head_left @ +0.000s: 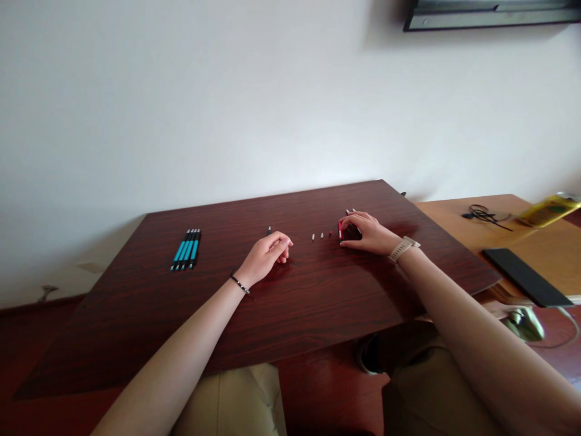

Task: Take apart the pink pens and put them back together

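My right hand (365,234) has its thumb and fingers at the two ends of a red and black pen (340,232), which lies on the dark wooden table (299,315). Other pen tips (350,211) show just behind those fingers. Left of that pen lie a tiny red piece (330,234) and two small white pieces (313,237). My left hand (270,253) rests on the table with curled fingers; whatever they hold, if anything, is hidden. A dark pen tip (269,230) sticks out beyond it. Several blue and black pens (186,250) lie side by side at the left.
On the lighter table (490,227) at the right are a black cable (483,215), a yellow package (550,210) and a flat black object (526,277). A wall stands behind both tables, with a dark-framed device (490,15) mounted at upper right.
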The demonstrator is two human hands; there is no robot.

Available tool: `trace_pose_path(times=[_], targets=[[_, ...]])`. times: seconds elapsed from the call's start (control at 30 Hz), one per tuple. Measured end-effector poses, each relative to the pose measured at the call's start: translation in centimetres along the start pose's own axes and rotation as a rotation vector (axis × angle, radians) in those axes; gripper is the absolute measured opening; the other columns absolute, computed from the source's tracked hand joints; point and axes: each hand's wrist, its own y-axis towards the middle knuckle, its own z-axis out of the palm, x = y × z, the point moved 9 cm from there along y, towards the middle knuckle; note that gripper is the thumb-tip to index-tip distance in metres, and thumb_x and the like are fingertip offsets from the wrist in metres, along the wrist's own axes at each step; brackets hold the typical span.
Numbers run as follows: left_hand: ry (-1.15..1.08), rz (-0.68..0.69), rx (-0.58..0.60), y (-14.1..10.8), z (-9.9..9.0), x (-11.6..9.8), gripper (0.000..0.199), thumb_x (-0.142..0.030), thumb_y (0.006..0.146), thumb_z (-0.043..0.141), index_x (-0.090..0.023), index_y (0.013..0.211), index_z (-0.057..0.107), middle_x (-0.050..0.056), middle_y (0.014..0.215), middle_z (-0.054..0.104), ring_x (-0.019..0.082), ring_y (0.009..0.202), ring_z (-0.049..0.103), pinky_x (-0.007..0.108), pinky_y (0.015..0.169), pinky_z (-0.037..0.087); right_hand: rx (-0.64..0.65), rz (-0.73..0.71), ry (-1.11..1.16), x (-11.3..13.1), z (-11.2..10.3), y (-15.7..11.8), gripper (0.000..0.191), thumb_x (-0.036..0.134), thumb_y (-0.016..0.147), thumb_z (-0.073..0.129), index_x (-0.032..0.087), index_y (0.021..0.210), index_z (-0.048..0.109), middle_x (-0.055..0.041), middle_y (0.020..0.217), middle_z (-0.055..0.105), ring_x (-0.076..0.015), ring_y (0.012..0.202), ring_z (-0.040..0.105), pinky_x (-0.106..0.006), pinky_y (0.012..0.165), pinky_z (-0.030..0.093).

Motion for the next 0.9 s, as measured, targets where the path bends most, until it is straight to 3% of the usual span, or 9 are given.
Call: trace_pose_path(times=[0.5,0.67,0.9], targets=[[0.037,-0.012,-0.027,0.0,-0.5,0.0,0.036,-0.053,0.106,0.056,-0.019,0.103,0.067,0.002,0.082,0.067,0.015,0.072,0.065,0.027,0.071,0.051,0.014,0.034,-0.012,-0.2,-0.3,-0.8,0.05,0.056,0.084,0.078,0.029,0.124,0.068,-0.012,0.14,0.068,-0.0416,0.147,0.047,-0.066,0.122,0.036],[0.033,0.029,-0.157,-0.1,-2.1,-0.4,0.036,-0.051,0.106,0.055,-0.019,0.099,0.069,0.001,0.077,0.063,0.013,0.066,0.06,0.025,0.065,0.048,0.003,0.032,-0.004,-0.2,-0.5,-1.1,0.06,0.06,0.083,0.079,0.029,0.133,0.067,-0.013,0.143,0.066,-0.0415,0.149,0.046,-0.066,0.123,0.036],[0.036,0.02,-0.379,0.0,-5.5,1.0,0.031,-0.048,0.1,0.063,-0.019,0.094,0.071,0.0,0.071,0.059,0.013,0.063,0.055,0.022,0.057,0.045,-0.014,0.023,-0.013,-0.5,-0.8,-1.7,0.073,0.061,0.084,0.08,0.028,0.146,0.062,-0.0154,0.15,0.061,-0.0419,0.15,0.047,-0.064,0.123,0.037]])
